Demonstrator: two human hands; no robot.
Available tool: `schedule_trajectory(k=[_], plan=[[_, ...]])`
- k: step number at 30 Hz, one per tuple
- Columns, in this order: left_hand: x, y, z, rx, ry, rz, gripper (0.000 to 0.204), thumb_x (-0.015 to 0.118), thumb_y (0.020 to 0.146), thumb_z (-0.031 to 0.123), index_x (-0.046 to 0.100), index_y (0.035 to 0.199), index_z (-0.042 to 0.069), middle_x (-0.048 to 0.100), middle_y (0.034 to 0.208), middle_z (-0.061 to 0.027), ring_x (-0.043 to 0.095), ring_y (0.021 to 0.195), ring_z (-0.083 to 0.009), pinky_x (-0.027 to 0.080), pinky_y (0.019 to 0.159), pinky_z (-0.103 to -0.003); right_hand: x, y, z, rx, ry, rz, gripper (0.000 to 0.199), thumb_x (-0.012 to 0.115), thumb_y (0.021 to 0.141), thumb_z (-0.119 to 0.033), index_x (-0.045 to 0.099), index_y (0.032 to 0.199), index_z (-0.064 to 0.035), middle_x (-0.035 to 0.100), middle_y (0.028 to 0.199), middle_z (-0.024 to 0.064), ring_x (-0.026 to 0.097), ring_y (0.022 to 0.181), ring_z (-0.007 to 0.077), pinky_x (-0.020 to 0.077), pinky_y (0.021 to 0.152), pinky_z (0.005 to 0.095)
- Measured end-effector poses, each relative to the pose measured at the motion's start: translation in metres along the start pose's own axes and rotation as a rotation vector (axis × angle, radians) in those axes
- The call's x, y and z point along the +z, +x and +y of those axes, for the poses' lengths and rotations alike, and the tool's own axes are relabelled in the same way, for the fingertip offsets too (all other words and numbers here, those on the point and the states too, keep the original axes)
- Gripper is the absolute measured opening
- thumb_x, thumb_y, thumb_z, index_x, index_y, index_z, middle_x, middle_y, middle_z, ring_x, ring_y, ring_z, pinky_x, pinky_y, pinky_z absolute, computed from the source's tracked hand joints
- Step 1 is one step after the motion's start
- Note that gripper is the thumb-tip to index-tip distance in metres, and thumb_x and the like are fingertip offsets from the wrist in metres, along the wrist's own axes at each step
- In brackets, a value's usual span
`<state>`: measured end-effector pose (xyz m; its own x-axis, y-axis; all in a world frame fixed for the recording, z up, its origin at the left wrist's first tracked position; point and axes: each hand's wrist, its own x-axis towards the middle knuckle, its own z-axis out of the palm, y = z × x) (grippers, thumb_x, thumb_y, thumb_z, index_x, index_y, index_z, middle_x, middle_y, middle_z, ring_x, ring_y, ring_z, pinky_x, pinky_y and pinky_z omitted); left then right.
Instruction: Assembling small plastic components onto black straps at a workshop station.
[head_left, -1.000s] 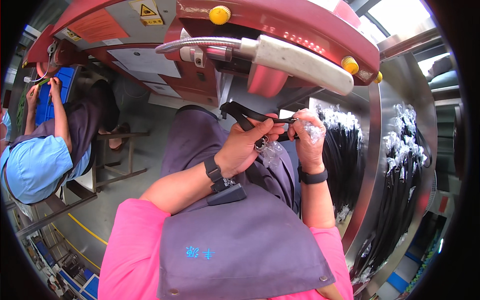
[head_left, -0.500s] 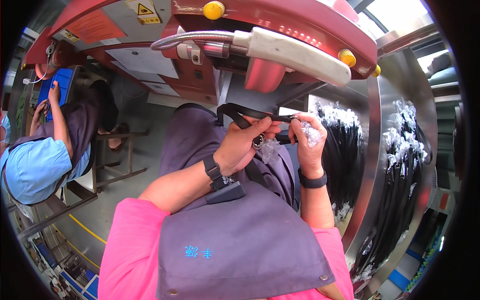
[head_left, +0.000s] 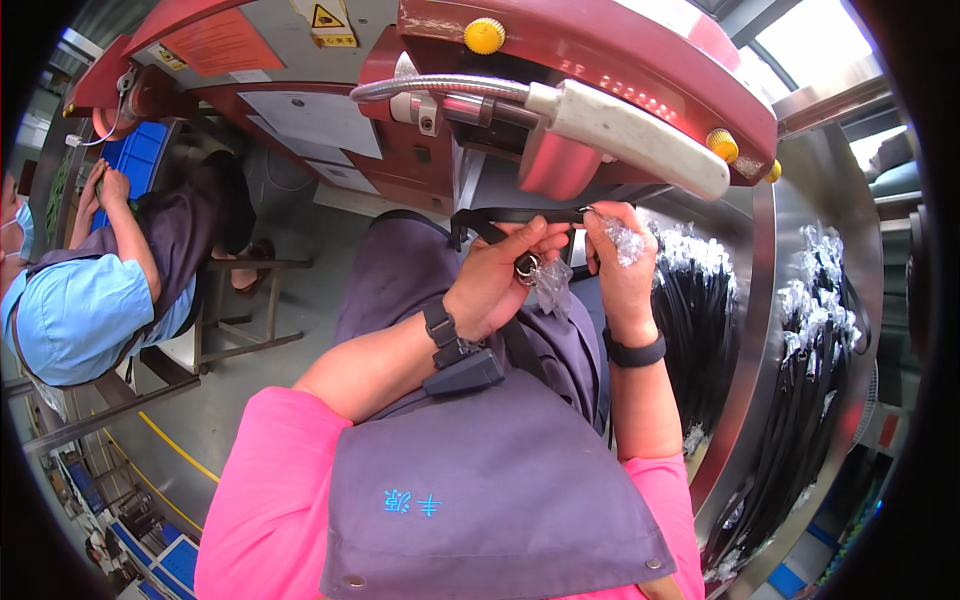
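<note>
1. While held under the red machine (head_left: 600, 60), left hand (head_left: 500, 275) pinches black strap (head_left: 510, 216), fingers closed on it near its metal ring (head_left: 527, 266).
2. Right hand (head_left: 622, 270) grips strap's other end, fingers closed, clear plastic wrap (head_left: 628, 240) bunched in the same grasp.
3. Strap stretched level between both hands, just below machine's head, above grey apron (head_left: 480, 470).
4. More wrap (head_left: 553, 285) hanging below ring.
5. Black strap bundles (head_left: 700, 320) piled in steel trough (head_left: 760, 330) at right.
6. Second person in blue (head_left: 80, 310) seated far left, well apart.
</note>
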<state>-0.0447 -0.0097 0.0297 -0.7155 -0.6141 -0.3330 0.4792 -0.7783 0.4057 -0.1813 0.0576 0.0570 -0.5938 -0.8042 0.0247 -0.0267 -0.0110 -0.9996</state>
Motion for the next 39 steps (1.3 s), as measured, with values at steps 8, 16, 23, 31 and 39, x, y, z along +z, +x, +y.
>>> schedule_trajectory(k=[8, 16, 23, 31, 39], plan=[[0.000, 0.002, 0.003, 0.004, -0.025, 0.043, 0.015, 0.062, 0.091, 0.012, 0.065, 0.100, 0.000, 0.068, 0.103, -0.0136, 0.066, 0.089, -0.0161, 0.051, 0.077, -0.028, 0.002, 0.008, 0.004, 0.047, 0.027, -0.010, 0.008, 0.065, 0.088, -0.006, 0.063, 0.094, -0.0026, 0.063, 0.068, 0.0018, 0.045, 0.050, 0.0016, 0.0338, 0.043, 0.0178], [0.001, 0.005, 0.002, 0.006, -0.031, 0.044, 0.018, 0.061, 0.091, 0.012, 0.064, 0.103, -0.002, 0.068, 0.104, -0.0142, 0.066, 0.089, -0.0165, 0.052, 0.077, -0.027, 0.005, 0.010, 0.001, 0.067, 0.015, 0.038, 0.009, 0.065, 0.088, -0.007, 0.063, 0.095, -0.0029, 0.060, 0.066, 0.0012, 0.045, 0.050, 0.0023, 0.0331, 0.042, 0.0181], [0.010, 0.007, -0.002, -0.049, -0.004, 0.058, 0.021, 0.059, 0.094, 0.015, 0.062, 0.104, -0.003, 0.067, 0.107, -0.0156, 0.064, 0.087, -0.0152, 0.052, 0.074, -0.027, -0.009, 0.009, 0.000, 0.051, 0.028, 0.038, 0.006, 0.065, 0.087, -0.005, 0.062, 0.093, -0.0029, 0.060, 0.068, 0.0011, 0.048, 0.053, 0.0028, 0.0359, 0.045, 0.0193], [-0.014, 0.005, -0.004, -0.344, -0.061, -0.046, 0.029, 0.054, 0.097, 0.023, 0.058, 0.110, -0.003, 0.062, 0.092, -0.0087, 0.058, 0.081, -0.0151, 0.051, 0.073, -0.028, -0.025, -0.007, -0.002, -0.591, -0.601, -0.248, 0.024, 0.073, 0.068, 0.004, 0.064, 0.090, -0.0015, 0.062, 0.082, 0.0124, 0.063, 0.074, 0.0289, 0.0511, 0.064, 0.0319], [-0.022, 0.002, -0.007, -0.233, 0.074, -0.010, 0.022, 0.062, 0.091, 0.012, 0.060, 0.109, 0.000, 0.063, 0.098, -0.0090, 0.061, 0.086, -0.0171, 0.052, 0.077, -0.029, -0.027, -0.022, -0.019, -0.446, -0.785, -0.277, 0.027, 0.073, 0.073, -0.002, 0.060, 0.096, -0.0020, 0.058, 0.081, 0.0146, 0.060, 0.074, 0.0342, 0.0484, 0.066, 0.0384]])
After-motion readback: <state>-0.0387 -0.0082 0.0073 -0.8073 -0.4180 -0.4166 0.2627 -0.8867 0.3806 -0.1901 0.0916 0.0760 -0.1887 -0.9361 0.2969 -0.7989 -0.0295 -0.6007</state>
